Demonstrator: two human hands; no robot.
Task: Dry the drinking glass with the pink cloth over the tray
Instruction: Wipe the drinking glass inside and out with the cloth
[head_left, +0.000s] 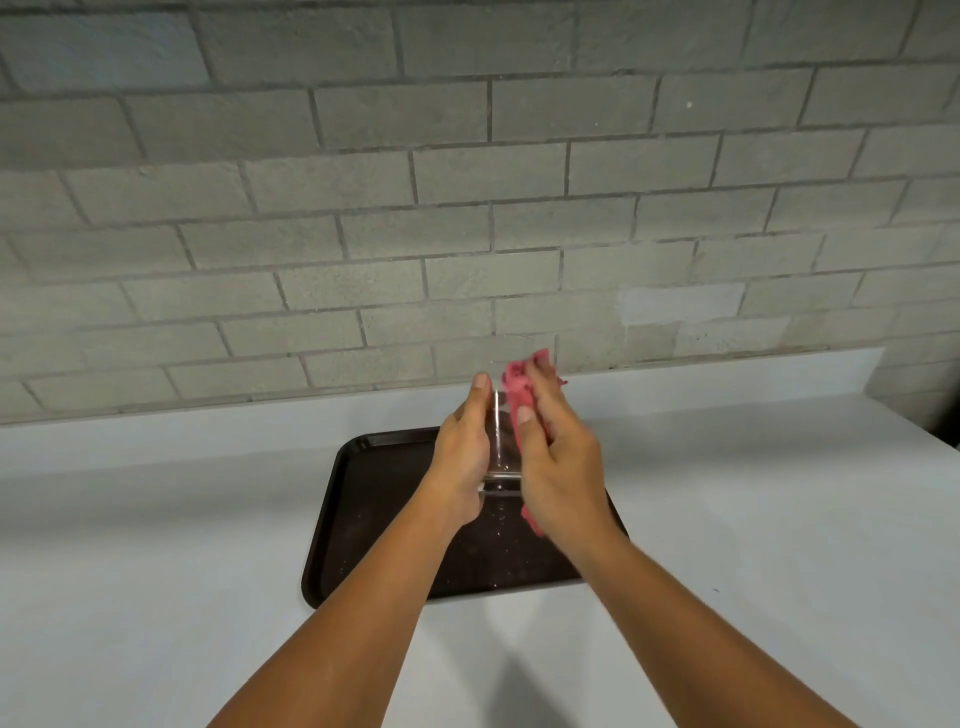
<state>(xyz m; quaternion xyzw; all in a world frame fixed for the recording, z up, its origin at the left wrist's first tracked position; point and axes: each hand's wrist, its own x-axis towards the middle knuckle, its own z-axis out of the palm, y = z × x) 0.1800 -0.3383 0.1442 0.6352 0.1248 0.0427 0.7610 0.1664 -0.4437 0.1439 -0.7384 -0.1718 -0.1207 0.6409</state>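
White counter, grey brick wall behind – both hands working a glass with a cloth above a dark tray

Left hand fingers curled round the left side of the clear drinking glass, thumb tip up near the rim, grip closed on it; right hand fingers folded tight around the pink cloth, thumb pressing cloth against the glass's right side; cloth bunches out above the fingers and a bit hangs below the palm; glass held in the air, rim pointing away and up, thick base toward the camera, between the two palms; under it the dark brown tray lies flat on the counter, wet specks on its surface; both bare forearms come in from the bottom edge; brick wall fills the upper half
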